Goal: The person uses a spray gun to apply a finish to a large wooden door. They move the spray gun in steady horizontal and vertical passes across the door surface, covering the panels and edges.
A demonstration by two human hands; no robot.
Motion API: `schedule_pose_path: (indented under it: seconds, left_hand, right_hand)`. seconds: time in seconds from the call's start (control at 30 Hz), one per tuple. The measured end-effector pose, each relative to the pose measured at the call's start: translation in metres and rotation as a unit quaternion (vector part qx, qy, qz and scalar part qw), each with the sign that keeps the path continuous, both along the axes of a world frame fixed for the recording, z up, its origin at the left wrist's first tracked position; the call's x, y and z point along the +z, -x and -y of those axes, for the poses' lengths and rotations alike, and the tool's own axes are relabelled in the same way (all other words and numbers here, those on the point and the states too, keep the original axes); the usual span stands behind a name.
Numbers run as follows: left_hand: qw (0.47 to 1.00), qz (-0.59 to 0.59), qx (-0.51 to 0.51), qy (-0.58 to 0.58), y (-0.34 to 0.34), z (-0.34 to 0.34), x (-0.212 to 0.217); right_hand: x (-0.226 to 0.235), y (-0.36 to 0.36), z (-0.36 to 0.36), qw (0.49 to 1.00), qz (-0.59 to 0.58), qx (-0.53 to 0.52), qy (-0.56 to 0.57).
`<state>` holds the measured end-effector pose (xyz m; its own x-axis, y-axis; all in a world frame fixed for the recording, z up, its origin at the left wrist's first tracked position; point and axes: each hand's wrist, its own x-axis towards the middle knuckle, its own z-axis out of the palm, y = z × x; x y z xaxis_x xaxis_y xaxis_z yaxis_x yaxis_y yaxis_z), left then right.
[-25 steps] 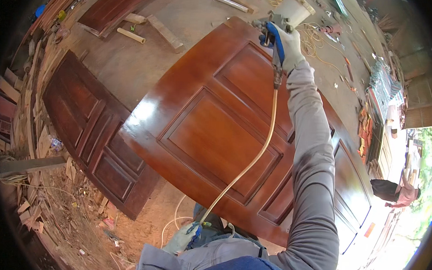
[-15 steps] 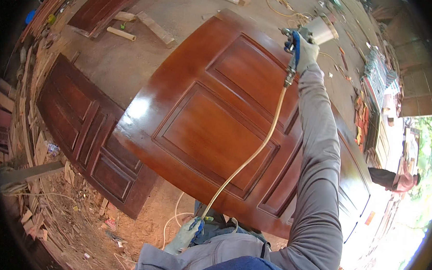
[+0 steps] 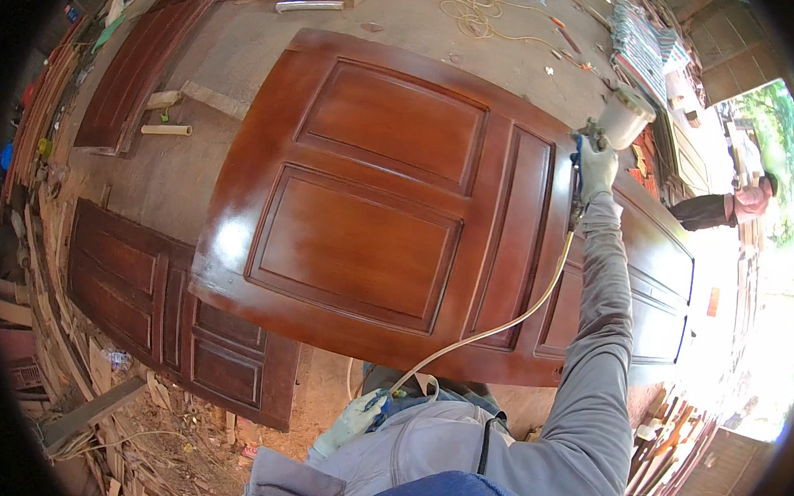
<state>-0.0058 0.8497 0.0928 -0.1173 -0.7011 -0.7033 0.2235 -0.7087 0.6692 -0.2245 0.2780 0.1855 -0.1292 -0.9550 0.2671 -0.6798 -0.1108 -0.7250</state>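
My right hand, in a white and blue glove, is closed around a spray gun with a pale cup on it. It is above the far right part of a glossy red-brown panelled wooden door, which lies flat in front of me. A pale yellow air hose runs from the gun across the door's near side to my waist. There my left hand, gloved too, is closed on the hose. The gun's nozzle is too small to make out.
Another dark panelled door lies lower at the left, and a further dark panel is at the far left. Wood scraps and a pale tube lie on the floor. A coiled hose is beyond the door. Another person is at the right.
My right hand and the spray gun have moved rightward along the door and nearer to me. The view has turned too, so the door appears shifted left. My left hand still grips the hose.
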Motion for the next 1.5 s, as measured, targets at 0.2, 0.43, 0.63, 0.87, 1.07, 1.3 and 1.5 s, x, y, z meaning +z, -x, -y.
schedule_pose_path:
  seconds: [0.2,0.43,0.63,0.87,1.07,1.3,1.5]
  left_hand:
    - [0.999,-0.031,0.011,-0.012,0.009,-0.001,-0.007]
    - [0.996,-0.026,0.033,-0.083,0.013,-0.014,-0.009]
    - [0.998,0.023,-0.015,0.047,0.016,-0.007,0.003]
    - [0.998,-0.009,-0.064,0.007,0.032,0.014,0.010]
    - [0.978,0.110,-0.166,0.063,0.084,0.017,-0.008]
    - [0.967,0.113,-0.207,0.091,0.196,0.040,-0.021]
    - [0.939,0.196,-0.247,0.142,0.315,0.079,-0.004]
  right_hand:
    - [0.000,-0.066,-0.032,0.941,0.289,0.120,-0.126]
    - [-0.009,-0.071,-0.043,0.956,0.254,0.098,-0.113]
    - [-0.008,-0.002,-0.069,0.991,0.131,0.006,-0.018]
    - [0.002,0.074,-0.064,0.957,0.274,0.048,-0.077]
    - [0.008,0.189,-0.058,0.967,0.244,-0.058,-0.043]
    - [0.004,0.325,-0.056,0.992,0.008,-0.121,0.032]
    - [-0.009,0.371,-0.037,0.943,0.317,0.033,-0.097]
